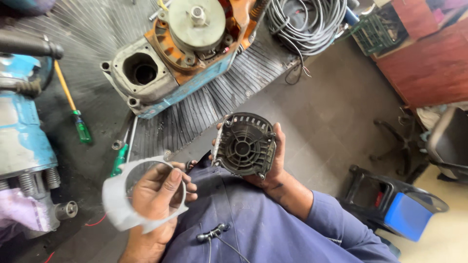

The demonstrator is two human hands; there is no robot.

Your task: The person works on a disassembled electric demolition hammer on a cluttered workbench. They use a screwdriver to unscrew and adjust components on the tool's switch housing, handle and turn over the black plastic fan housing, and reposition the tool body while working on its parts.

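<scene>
From the head view I look straight down past a blue work shirt [253, 219] at both hands held over the lap. The left hand [156, 197] has its grip closed on a thin, pale translucent ring-shaped gasket [117, 209], thumb laid across the inner edge and fingers curled underneath, which I judge keeps the flimsy sheet flat instead of letting it sag. The right hand [275, 165] is wrapped around the back of a dark finned motor end cover [244, 145], grip closed on it from behind, so the ribbed inner face with its round centre tilts up toward the camera; held like that, the inside is plainly open to inspection. The two parts sit near each other but apart, not touching. Beyond them, on the ribbed dark surface of the floor, lies the opened power tool body [170, 63] in orange, blue and grey, its round cavity facing up within easy reach. A green-handled screwdriver [80, 124] lies to its left, another green-handled tool [119, 158] just above the gasket, and a coil of grey cable [307, 24] rests at the top. A blue plastic stool [407, 214] stands at the right.
</scene>
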